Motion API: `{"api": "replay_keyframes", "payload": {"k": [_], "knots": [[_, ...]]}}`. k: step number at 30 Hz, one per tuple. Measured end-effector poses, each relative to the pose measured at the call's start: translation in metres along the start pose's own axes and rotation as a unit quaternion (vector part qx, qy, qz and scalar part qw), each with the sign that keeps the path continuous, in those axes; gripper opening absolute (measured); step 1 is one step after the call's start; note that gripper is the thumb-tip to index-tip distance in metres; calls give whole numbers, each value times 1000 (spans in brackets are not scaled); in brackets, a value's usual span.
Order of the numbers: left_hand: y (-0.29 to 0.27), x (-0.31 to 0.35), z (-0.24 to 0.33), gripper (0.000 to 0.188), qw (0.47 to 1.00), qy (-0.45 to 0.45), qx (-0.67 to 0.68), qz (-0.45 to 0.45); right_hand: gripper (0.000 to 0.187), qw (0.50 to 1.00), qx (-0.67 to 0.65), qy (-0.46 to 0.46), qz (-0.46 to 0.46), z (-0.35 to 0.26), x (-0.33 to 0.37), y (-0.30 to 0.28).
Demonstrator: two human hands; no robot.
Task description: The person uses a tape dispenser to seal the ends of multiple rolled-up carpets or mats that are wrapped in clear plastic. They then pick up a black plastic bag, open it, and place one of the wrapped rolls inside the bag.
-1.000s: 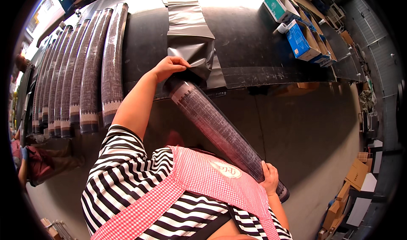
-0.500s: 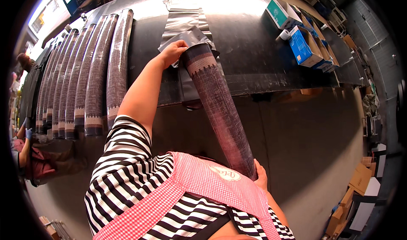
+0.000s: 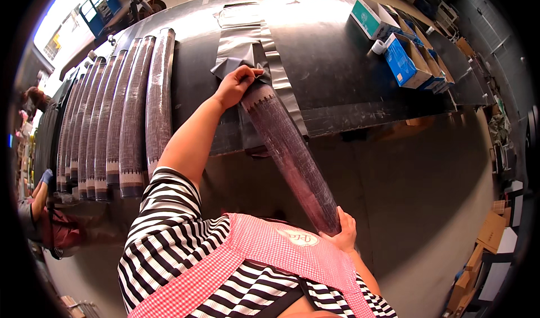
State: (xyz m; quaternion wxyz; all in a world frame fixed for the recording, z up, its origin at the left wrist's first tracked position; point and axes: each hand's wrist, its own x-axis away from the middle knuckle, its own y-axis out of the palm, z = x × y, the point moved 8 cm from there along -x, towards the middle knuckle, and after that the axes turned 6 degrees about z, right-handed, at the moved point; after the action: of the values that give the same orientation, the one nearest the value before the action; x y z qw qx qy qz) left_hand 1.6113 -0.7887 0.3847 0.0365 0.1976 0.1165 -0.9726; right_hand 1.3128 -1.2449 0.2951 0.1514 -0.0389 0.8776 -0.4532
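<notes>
A rolled rug (image 3: 292, 155), dark purple-grey with a pale band near its far end, slants from the table edge toward my body. My right hand (image 3: 344, 231) grips its near end, thumb along the side. My left hand (image 3: 236, 86) is closed at the far end, fingertips pinching the edge of a grey plastic film (image 3: 242, 31). That film lies in a long, creased strip across the table, and its bunched edge now covers the roll's far rim.
Several film-wrapped rolled rugs (image 3: 160, 93) lie side by side on the black table (image 3: 337, 82) at left. Open blue boxes (image 3: 406, 65) and a white roll (image 3: 378, 47) stand at right. At far left, a person's gloved hand (image 3: 47, 176) is near the stack. Cardboard boxes (image 3: 490, 232) lie lower right.
My left hand has shifted from the roll's rim onto the film edge. The roll's far end has dropped slightly and gone under the film. My right hand keeps its grip.
</notes>
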Motion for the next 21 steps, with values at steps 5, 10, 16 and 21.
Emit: {"api": "replay_keyframes", "payload": {"k": [5,10,16,21], "knots": [[-45,-19,28,10,913,130,-284,264,100,995,-102,3,17,-35,-56,41],[-117,-107,21,9,919,32,270,285,109,981,-139,-72,113,-105,-138,96],[-129,-115,9,7,900,-50,343,265,95,946,-260,-188,-46,-119,-190,130],[-99,-130,35,9,904,-20,358,232,47,916,-309,-194,167,-148,-411,70]]}}
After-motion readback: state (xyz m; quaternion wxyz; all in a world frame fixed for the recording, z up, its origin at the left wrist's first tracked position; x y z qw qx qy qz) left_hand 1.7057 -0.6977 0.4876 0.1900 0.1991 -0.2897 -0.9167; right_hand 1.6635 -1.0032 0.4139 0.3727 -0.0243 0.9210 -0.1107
